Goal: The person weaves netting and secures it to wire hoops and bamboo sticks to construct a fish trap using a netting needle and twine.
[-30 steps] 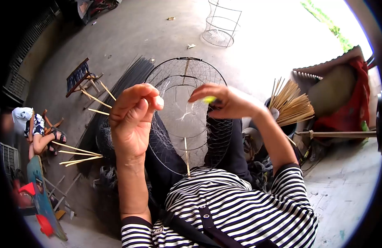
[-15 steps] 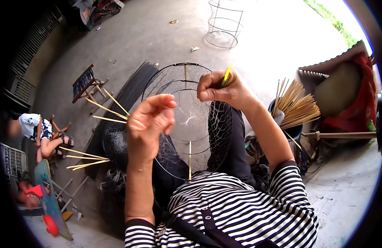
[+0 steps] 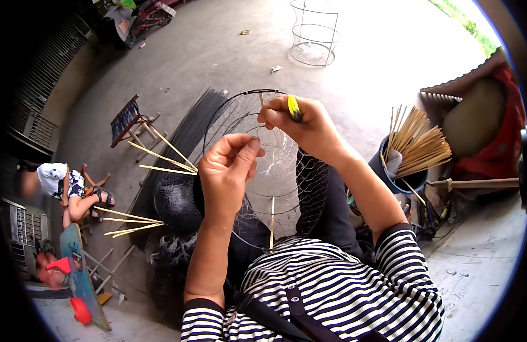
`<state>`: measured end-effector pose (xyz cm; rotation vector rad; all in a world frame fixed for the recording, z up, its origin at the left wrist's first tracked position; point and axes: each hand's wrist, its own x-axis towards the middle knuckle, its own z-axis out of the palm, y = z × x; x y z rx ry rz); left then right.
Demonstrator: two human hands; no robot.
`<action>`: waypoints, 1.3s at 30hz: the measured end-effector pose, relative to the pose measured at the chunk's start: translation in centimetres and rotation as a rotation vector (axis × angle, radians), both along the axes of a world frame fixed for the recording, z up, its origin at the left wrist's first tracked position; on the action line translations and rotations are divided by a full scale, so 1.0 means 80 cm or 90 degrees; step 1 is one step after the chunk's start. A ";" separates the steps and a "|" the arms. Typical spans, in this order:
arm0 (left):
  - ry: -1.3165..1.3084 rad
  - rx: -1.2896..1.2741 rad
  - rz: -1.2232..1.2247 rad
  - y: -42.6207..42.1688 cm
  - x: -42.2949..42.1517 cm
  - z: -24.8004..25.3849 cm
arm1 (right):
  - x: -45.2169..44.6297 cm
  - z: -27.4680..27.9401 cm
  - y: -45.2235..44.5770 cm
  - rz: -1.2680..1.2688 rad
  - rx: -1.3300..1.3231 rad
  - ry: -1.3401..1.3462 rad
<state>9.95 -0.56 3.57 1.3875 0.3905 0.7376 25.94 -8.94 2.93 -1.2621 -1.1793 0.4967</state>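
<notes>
Left hand [image 3: 224, 174] and right hand [image 3: 308, 130] have drawn closer together in my head view, above the round net [image 3: 312, 182] at the lap. I see the right gripping a yellow tool [image 3: 294, 107]; the left's thumb and finger are pinched, on what I can't tell.

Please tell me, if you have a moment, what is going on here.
Someone in a black-and-white striped shirt is working by hand over a hooped netting frame at the lap. The right hand holds a slim yellow-and-black tool, while the left hand is raised beside it, thumb and fingertips together; any thread between them is too fine to make out. A bundle of thin sticks stands in a bucket to the right.
</notes>
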 end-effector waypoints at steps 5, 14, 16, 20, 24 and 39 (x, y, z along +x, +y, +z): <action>-0.048 -0.157 -0.033 0.008 -0.003 -0.007 | -0.010 -0.012 -0.016 0.061 -0.072 -0.079; -0.034 -0.151 -0.051 0.004 -0.008 -0.016 | -0.016 -0.020 -0.001 0.020 0.076 0.271; -0.026 -0.140 -0.053 0.003 -0.008 -0.017 | -0.020 -0.020 0.002 -0.001 0.096 0.283; -0.002 -0.116 -0.053 0.002 -0.011 -0.020 | -0.027 -0.026 0.010 -0.079 0.060 0.175; 0.008 -0.098 -0.050 0.004 -0.012 -0.023 | -0.031 -0.024 0.011 -0.089 0.029 0.199; -0.282 -0.332 -0.316 0.034 -0.043 -0.041 | -0.024 0.002 -0.059 -0.066 0.046 -0.033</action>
